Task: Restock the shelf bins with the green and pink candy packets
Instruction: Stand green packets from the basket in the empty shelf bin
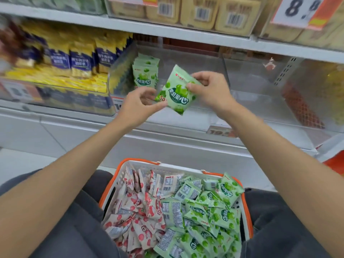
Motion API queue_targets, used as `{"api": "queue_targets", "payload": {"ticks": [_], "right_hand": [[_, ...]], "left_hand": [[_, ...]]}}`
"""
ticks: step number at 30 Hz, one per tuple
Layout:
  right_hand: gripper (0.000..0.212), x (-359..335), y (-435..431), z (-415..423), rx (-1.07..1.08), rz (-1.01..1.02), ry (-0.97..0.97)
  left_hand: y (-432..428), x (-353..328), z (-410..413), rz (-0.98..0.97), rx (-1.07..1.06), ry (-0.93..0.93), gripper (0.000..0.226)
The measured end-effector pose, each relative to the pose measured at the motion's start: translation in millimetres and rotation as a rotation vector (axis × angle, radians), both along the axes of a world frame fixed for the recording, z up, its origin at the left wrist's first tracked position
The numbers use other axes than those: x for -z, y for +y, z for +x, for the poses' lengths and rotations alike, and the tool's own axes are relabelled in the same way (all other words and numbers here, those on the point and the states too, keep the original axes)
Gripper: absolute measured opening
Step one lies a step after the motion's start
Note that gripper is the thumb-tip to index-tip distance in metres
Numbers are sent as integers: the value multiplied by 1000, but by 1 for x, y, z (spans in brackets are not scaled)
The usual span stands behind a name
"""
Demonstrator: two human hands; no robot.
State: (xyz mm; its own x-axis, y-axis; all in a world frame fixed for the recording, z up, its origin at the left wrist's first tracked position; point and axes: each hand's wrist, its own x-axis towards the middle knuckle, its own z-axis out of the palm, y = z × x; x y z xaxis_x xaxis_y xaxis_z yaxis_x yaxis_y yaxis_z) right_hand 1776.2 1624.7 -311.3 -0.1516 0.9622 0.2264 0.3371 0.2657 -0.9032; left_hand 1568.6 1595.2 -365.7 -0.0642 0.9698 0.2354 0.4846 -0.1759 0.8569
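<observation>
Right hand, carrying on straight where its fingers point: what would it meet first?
Likely the standing green packets in the clear bin, up-left of the right hand; the held packet would touch them first. Depth is unclear.

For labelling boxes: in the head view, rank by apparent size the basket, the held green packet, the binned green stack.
1. basket
2. held green packet, helped by nearness to the camera
3. binned green stack
</observation>
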Motion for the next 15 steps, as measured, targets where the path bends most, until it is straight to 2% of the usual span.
{"api": "queue_targets", "payload": {"ticks": [3, 5, 7, 10, 15], "right_hand": [[15, -17, 36, -29, 11, 77, -35], [15, -11, 61, -51, 11, 78, -105], [19, 4, 83, -72, 17, 38, -202], [39, 28, 113, -100, -4, -43, -352], [38, 58, 154, -138, 42, -128, -323]], "left_hand": [[15, -5, -34, 52, -287, 180, 19], [23, -1, -50, 15, -367, 308, 14], [28, 5, -59, -12, -380, 359, 12], [34, 9, -66, -10, -356, 353, 12], [38, 4, -73, -36, -326, 324, 19]]}}
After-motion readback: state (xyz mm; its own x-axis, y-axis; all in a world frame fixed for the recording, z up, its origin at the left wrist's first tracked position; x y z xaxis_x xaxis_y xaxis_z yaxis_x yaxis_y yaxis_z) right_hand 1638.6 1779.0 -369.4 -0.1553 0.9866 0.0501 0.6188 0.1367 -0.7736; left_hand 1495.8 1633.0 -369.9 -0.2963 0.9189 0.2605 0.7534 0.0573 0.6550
